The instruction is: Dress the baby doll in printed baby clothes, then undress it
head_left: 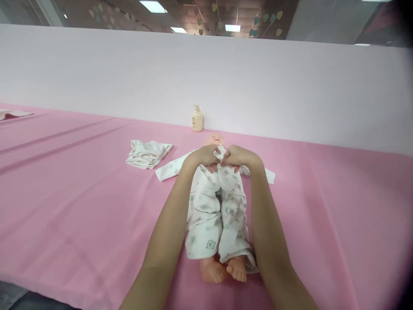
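Observation:
A baby doll (214, 272) lies on its back, its feet toward me and its head at the far end. It wears white printed trousers (204, 230) and a white printed top (229, 181) with long sleeves spread to both sides. At the doll's chest, my left hand (208, 156) pinches the left edge of the top's front. Close beside it, my right hand (235, 156) pinches the right edge. Both hands are closed, with the fingertips nearly meeting at the middle; the exact fastening between them is hidden.
A folded white cloth (147, 154) lies left of the doll. Behind the doll's head a cream pump bottle (197, 119) stands against the white wall (206, 77). Pink sheeting (97, 206) covers the table. A pale pink cloth (13, 114) lies at the far left.

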Demonstrator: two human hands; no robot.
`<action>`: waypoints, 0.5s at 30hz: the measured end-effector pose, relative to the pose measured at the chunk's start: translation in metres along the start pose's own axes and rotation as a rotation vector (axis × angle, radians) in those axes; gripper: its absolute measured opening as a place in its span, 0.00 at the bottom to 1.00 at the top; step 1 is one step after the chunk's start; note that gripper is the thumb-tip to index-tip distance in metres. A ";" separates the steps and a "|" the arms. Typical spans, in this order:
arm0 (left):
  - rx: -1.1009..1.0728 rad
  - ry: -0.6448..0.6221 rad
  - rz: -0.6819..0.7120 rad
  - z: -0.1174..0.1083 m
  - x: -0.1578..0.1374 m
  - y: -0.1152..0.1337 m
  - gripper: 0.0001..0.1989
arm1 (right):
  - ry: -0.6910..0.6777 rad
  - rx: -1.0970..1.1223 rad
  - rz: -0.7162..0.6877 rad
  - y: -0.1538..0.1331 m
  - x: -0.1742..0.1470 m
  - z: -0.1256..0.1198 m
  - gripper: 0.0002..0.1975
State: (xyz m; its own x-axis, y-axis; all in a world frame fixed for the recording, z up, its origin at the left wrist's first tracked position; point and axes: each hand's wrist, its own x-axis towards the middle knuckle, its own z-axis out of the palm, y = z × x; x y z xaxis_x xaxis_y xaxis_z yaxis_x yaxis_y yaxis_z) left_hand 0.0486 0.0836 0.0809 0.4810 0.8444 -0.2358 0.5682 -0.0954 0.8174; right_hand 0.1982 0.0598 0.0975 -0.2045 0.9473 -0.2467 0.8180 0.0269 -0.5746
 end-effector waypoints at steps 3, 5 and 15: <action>0.086 -0.063 0.005 -0.003 -0.007 0.004 0.28 | -0.031 -0.055 0.004 -0.005 0.001 0.002 0.03; 0.190 -0.061 0.005 -0.004 -0.009 0.005 0.27 | -0.039 -0.058 -0.015 -0.004 0.003 0.003 0.03; 0.521 0.071 0.073 -0.004 -0.007 0.006 0.26 | -0.025 -0.077 -0.028 0.000 0.006 0.006 0.10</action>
State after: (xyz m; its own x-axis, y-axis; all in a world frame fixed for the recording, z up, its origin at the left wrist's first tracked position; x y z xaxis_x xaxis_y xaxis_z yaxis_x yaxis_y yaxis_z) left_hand 0.0461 0.0794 0.0894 0.4957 0.8576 -0.1373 0.7999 -0.3893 0.4567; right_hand 0.1942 0.0640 0.0914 -0.2398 0.9378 -0.2512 0.8504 0.0781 -0.5203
